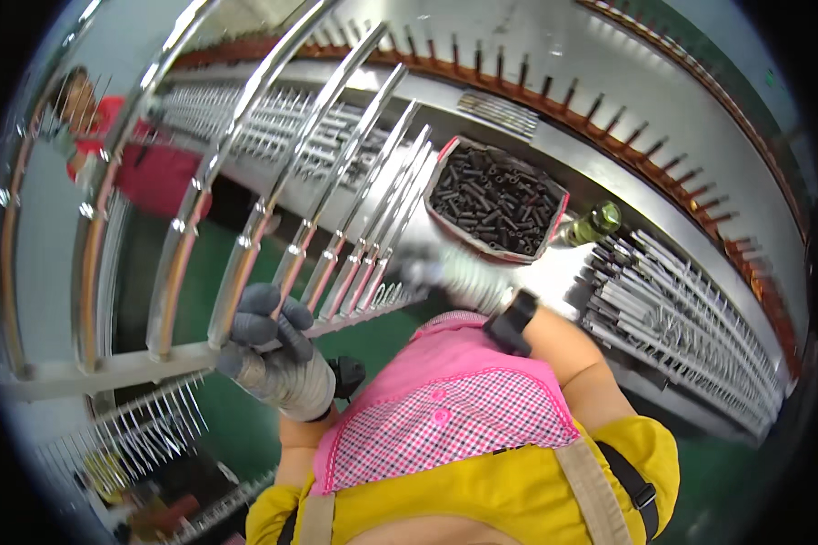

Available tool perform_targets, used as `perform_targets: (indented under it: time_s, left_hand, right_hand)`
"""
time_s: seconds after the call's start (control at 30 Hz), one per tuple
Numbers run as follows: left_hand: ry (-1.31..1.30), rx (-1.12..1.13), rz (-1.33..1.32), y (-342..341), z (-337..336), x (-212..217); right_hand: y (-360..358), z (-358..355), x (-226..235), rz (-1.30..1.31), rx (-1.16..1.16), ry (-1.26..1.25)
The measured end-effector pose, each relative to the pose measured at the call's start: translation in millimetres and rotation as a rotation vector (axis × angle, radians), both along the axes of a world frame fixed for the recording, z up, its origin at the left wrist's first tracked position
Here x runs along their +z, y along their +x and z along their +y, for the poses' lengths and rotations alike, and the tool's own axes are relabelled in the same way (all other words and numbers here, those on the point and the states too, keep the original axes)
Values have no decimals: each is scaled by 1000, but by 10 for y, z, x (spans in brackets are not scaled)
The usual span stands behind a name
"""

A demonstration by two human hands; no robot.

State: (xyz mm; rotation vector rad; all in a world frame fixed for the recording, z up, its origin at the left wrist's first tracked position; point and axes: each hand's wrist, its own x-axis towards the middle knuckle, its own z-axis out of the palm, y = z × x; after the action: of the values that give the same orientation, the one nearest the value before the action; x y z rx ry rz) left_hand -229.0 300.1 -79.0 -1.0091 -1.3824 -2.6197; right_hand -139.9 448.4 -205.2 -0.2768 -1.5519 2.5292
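Observation:
My left hand [277, 350], in a grey-coated glove, is closed round the white rail of a rack [127, 371]. A row of long shiny metal rods [245, 245] stands up from this rail, their lower parts thicker and dull. My right hand [450, 272], also gloved, is smeared by motion near the rack's far end, below an open box [436, 204]. I cannot make out its fingers or whether they hold anything. Many short black tubes [495, 200] fill the box, which stands on the metal bench.
A green bottle [595, 222] lies right of the box. Bundles of metal rods [682, 318] cover the bench's right side, and more metal pieces [282, 132] lie at the far left. Dark pegs [545, 86] line a brown rail behind. A person in red [100, 127] is at the left.

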Motion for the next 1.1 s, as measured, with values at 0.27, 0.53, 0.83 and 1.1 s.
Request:
perform_targets:
  time_s: [0.27,0.53,0.83,1.1]
  left_hand:
    - [-96,-38,-13,-21,-177,-224]
    - [-130,-148,50,93,56,-305]
    - [-111,39,-75,495,39,-394]
    - [-97,91,-94,621,141,-300]
  right_hand:
    - [-186,-377,-409,-111,-381,-398]
    - [29,-512,-36,-33,51,-188]
    - [706,2132,-312,-197,-1288,288]
    - [280,3028,-223,-734,-1242,1075]
